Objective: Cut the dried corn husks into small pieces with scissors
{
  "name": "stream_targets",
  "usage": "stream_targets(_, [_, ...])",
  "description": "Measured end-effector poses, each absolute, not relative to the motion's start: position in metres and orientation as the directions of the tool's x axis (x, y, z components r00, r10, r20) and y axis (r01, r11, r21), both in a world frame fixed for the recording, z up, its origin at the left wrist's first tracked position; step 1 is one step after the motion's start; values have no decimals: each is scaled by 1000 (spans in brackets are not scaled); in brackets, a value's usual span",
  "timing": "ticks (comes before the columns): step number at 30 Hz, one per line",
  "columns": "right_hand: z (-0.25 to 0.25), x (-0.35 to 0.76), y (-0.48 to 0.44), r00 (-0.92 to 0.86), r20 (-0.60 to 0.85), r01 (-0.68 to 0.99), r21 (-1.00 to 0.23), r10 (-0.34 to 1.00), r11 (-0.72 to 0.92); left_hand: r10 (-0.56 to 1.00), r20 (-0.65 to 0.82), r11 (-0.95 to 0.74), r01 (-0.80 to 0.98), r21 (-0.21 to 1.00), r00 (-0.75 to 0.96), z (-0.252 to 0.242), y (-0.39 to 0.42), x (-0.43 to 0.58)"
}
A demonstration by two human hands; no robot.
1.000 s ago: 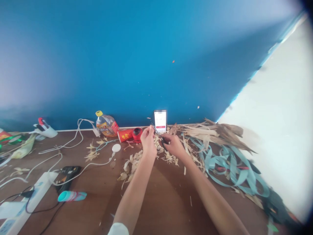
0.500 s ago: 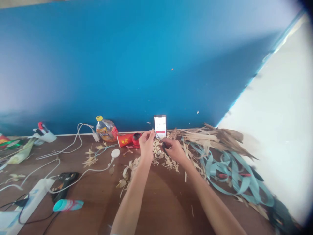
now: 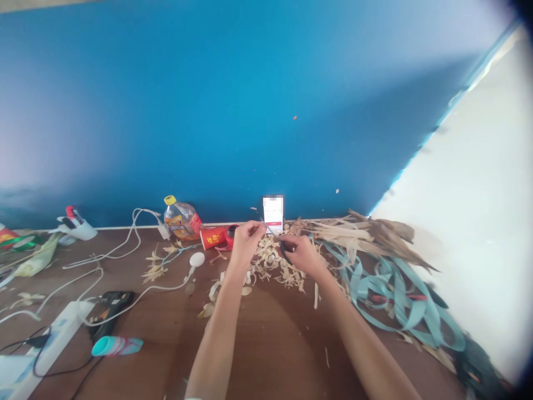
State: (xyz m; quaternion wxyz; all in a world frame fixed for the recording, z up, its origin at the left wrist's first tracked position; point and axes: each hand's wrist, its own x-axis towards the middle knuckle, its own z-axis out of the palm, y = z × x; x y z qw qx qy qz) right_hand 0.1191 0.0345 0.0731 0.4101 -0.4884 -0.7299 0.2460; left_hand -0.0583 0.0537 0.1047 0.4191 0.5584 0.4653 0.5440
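Note:
My right hand point(image 3: 302, 253) is closed around the black handles of a pair of scissors point(image 3: 285, 251). Their thin blades point up and left toward my left fingertips. My left hand point(image 3: 249, 239) is closed in a pinch just left of the blades; what it pinches is too small to make out. Below and between both hands lies a heap of pale, dry husk scraps point(image 3: 275, 265) on the brown table point(image 3: 270, 344). A lit phone point(image 3: 273, 210) stands upright against the blue wall, right behind my hands.
Dry husk leaves point(image 3: 358, 236) and tangled light-blue ribbon point(image 3: 400, 300) lie at the right. Left are a yellow-capped bottle point(image 3: 181, 219), a red cup point(image 3: 213, 238) on its side, a white cable point(image 3: 162, 289), a power strip point(image 3: 54, 344) and a turquoise cup point(image 3: 117, 346).
My left hand has shifted slightly left and tilted its fingers more to the right. My right hand with the scissors has moved a little to the right.

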Motion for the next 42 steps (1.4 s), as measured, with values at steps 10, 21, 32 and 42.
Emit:
stream_targets(10, [70, 122, 37, -210, 354, 521, -748, 911, 411, 980, 197, -198, 88, 976, 22, 110, 51, -63])
stream_targets(21, [67, 134, 40, -304, 321, 542, -716, 897, 440, 972, 174, -207, 224, 952, 159, 117, 50, -75])
stream_targets(32, [78, 144, 37, -402, 266, 564, -682, 876, 466, 946, 169, -265, 359, 895, 278, 120, 50, -83])
stream_targets(42, [76, 149, 39, -425, 238, 582, -667, 873, 465, 942, 138, -257, 398, 881, 305, 120, 49, -86])
